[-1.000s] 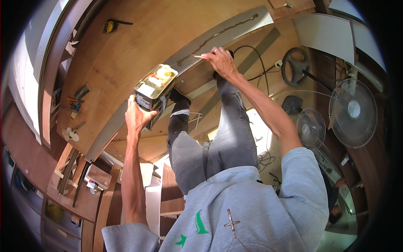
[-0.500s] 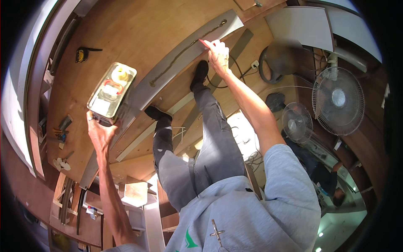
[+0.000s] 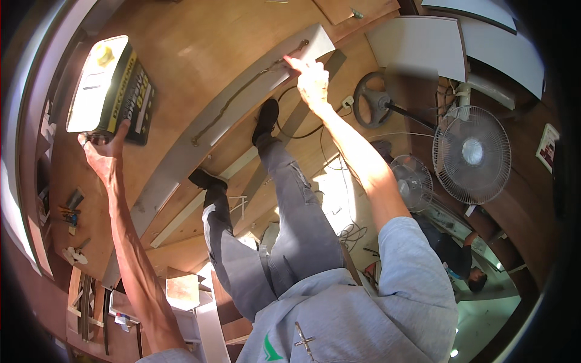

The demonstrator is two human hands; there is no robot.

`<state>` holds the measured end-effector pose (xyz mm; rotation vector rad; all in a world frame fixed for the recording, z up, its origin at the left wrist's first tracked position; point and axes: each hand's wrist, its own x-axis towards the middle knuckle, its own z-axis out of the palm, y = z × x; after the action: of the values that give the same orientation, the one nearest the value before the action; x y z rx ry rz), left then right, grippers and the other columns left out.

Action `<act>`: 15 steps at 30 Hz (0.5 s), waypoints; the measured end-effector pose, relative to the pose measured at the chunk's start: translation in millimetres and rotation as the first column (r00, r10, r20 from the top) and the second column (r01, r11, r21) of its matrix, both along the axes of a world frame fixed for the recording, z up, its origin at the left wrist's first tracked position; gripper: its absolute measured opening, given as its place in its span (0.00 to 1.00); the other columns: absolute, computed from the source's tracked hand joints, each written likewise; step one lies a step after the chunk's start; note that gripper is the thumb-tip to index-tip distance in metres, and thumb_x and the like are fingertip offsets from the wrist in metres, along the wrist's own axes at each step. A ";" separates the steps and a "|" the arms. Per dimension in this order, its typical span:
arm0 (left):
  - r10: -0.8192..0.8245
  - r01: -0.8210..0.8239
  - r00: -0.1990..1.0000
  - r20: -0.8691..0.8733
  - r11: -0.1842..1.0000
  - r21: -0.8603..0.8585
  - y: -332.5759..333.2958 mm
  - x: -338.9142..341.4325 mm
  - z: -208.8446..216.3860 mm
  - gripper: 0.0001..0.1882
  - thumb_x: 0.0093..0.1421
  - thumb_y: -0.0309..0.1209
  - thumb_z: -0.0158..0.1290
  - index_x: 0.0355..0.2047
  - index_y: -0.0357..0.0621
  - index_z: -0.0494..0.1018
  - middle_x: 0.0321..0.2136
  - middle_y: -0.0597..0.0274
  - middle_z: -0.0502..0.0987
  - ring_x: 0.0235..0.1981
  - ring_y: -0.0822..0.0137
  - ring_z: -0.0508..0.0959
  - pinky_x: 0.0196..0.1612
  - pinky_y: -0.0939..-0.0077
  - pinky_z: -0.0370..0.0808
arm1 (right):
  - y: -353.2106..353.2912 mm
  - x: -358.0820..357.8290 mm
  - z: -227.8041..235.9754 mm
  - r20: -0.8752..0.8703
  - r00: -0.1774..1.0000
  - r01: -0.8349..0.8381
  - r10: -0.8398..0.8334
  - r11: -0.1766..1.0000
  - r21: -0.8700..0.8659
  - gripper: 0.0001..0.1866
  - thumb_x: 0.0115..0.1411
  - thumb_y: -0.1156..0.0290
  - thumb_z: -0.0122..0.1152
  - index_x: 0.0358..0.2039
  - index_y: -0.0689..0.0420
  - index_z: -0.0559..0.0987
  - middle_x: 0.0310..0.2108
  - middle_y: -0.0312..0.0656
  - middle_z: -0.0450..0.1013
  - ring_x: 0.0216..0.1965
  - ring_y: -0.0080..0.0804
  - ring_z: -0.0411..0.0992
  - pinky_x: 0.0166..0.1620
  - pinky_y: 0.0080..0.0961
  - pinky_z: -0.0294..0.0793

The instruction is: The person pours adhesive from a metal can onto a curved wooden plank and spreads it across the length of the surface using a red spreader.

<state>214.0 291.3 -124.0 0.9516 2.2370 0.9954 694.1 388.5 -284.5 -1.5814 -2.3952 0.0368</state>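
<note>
My left hand [image 3: 104, 156] grips the lower end of a rectangular metal can [image 3: 134, 97], dark-sided with yellow bands, a bright lid and a yellow cap [image 3: 105, 55]. The can is tilted over the wooden panel [image 3: 200, 66]. Across that panel lies a long grey strip [image 3: 242, 91], with a brown bead of glue-like stuff [image 3: 248, 86] running along it. At the strip's far end, my right hand [image 3: 313, 86] is closed around a small red piece [image 3: 287, 58], its tip close to the bead. Fingers cover most of this piece, so its kind is unclear.
On the right stand two fans [image 3: 472, 151] and a steering-wheel-like ring [image 3: 370, 100]. Cables [image 3: 351, 233] lie on the floor beyond my legs. Small tools [image 3: 69, 213] sit at the left of the panel. Another person [image 3: 451, 248] is at the lower right.
My left hand has carried the can left and away from the strip, turning its printed side into view. The tape measure no longer shows. My right hand stays by the bead.
</note>
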 end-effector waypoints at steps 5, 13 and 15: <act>0.160 -0.157 0.987 -0.026 0.984 0.083 6.9 -6.2 -48.9 0.51 0.42 0.33 0.77 0.60 0.28 0.59 0.53 0.45 0.72 0.52 0.57 0.77 0.56 0.68 0.76 | 45.3 26.7 -12.8 -0.022 0.973 0.230 -0.230 0.973 -0.005 0.24 0.57 0.75 0.55 0.52 0.36 0.81 0.38 0.34 0.73 0.40 0.38 0.69 0.43 0.40 0.66; 0.021 -0.019 0.999 -0.026 0.996 0.092 -12.4 7.6 -74.5 0.36 0.50 0.27 0.72 0.57 0.31 0.69 0.53 0.50 0.75 0.50 0.61 0.77 0.56 0.66 0.75 | 34.2 25.6 -36.5 0.069 0.983 0.170 -0.168 0.985 -0.032 0.11 0.59 0.72 0.58 0.40 0.41 0.81 0.36 0.33 0.70 0.39 0.36 0.67 0.41 0.39 0.64; 0.019 -0.015 0.998 -0.054 0.997 0.074 -30.9 6.2 -81.6 0.29 0.52 0.28 0.71 0.53 0.34 0.75 0.48 0.56 0.81 0.46 0.64 0.79 0.53 0.67 0.75 | 33.7 28.3 -30.4 0.088 0.992 0.084 -0.086 0.996 0.026 0.16 0.56 0.74 0.58 0.44 0.39 0.82 0.33 0.33 0.70 0.38 0.34 0.67 0.39 0.33 0.66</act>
<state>220.2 260.4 -205.6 1.0044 2.2699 1.0781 722.5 422.2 -314.9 -1.7073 -2.3815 -0.0786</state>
